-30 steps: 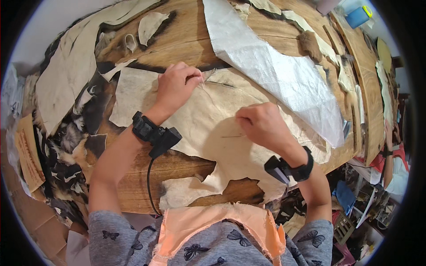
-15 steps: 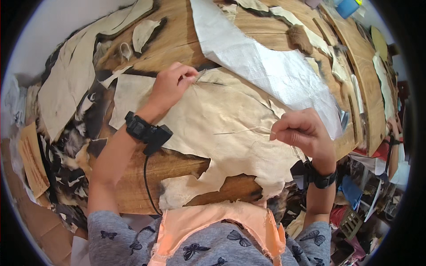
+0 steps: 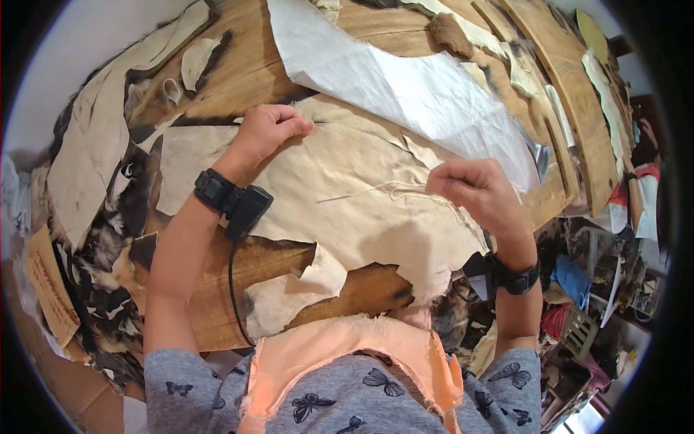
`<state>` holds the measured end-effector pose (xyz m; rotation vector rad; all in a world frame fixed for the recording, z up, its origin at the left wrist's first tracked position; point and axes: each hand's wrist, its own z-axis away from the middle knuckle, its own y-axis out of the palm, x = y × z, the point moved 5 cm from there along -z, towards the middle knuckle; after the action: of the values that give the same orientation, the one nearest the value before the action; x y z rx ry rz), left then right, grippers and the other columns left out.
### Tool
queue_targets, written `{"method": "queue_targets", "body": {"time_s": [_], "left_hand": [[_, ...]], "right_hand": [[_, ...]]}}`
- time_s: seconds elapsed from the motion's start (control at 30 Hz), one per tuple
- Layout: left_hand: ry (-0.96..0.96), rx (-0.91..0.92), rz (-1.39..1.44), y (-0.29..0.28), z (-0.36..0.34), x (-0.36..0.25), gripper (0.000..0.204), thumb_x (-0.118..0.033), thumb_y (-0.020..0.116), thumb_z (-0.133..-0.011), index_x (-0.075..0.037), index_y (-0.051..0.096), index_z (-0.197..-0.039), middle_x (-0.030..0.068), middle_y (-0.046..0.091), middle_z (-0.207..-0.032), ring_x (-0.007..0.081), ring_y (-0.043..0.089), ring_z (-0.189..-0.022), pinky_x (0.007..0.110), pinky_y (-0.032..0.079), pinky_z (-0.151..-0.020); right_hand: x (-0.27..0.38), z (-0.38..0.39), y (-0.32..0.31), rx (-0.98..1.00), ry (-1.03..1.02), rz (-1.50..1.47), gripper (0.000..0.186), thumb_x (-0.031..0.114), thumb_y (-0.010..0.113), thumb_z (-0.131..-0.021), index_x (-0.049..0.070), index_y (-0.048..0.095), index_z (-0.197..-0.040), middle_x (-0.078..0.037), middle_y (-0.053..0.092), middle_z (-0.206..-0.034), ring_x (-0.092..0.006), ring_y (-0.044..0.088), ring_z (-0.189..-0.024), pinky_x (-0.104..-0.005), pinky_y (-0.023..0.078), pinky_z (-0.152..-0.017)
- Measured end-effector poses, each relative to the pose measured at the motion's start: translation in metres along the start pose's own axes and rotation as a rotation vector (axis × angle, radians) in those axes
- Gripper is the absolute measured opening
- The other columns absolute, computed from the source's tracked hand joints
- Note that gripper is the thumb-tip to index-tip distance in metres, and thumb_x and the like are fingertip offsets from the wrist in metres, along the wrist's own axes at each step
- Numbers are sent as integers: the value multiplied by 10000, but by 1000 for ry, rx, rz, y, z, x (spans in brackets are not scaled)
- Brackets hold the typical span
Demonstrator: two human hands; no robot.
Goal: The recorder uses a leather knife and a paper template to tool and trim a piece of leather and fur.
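Observation:
A large cream hide (image 3: 354, 224) lies spread over the wooden table (image 3: 202, 267). My left hand (image 3: 271, 134) is closed in a pinch at the hide's upper edge, with the fingertips on it. My right hand (image 3: 473, 188) is closed on a pale thread (image 3: 408, 192) above the hide's right part. The thread runs loosely leftward to a thin needle (image 3: 332, 197) on the hide. Black devices are strapped to both my wrists. A white woven plastic sheet (image 3: 405, 87) lies beyond the hide, curving toward the upper right.
More hide pieces (image 3: 79, 188) and dark fur scraps lie at the left, beside a cardboard piece (image 3: 50, 282). Wooden boards (image 3: 578, 137) run along the right side. A co-worker's arm (image 3: 636, 202) shows at far right. A crate (image 3: 578, 333) and a blue cloth (image 3: 571, 278) sit below the table's right end.
My right hand has moved right from the middle of the hide, pulling the thread out straighter. My left hand stays at the upper edge. The whole view has shifted slightly.

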<state>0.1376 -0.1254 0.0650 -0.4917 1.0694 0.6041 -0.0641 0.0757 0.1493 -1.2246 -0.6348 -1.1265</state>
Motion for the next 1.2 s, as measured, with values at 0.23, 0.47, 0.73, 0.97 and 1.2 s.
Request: {"method": "queue_targets", "body": {"time_s": [0.23,0.47,0.73,0.97,1.2], "left_hand": [[23,-41,-135,1,5,-5,170,-200,708,-792,-40,652,-782,-46,532,-647,31,474,-594,178,392,-532],[510,-300,-492,-13,36,-35,64,-139,661,-779,-97,655,-826,-14,556,-776,72,481,-656,221,416,-610],[442,-192,-699,-51,81,8,272,78,466,-767,-35,633,-949,74,565,-1047,187,547,-984,256,429,-826],[500,-226,-703,-59,83,21,266,65,503,-773,-28,625,-989,86,558,-1073,197,539,-1017,262,428,-853],[547,-183,-709,-48,76,14,260,30,517,-792,-45,632,-1013,63,558,-1061,168,541,-967,251,435,-788]], "right_hand": [[11,22,-19,-618,-139,601,107,20,579,-777,18,600,-882,-153,597,-883,-332,585,-744,-396,463,-673],[25,-8,71,-30,-445,569,47,94,597,-763,57,610,-788,-98,577,-779,-289,586,-769,-390,471,-656],[120,34,100,-223,-1015,621,117,169,650,-703,99,599,-782,-12,453,-647,-169,471,-559,-298,380,-458],[187,103,94,78,-515,784,156,202,627,-797,113,598,-673,12,389,-560,-147,409,-467,-299,369,-426],[164,138,64,-181,-45,1156,180,184,609,-799,94,588,-645,-17,438,-567,-188,463,-495,-334,413,-476]]}}
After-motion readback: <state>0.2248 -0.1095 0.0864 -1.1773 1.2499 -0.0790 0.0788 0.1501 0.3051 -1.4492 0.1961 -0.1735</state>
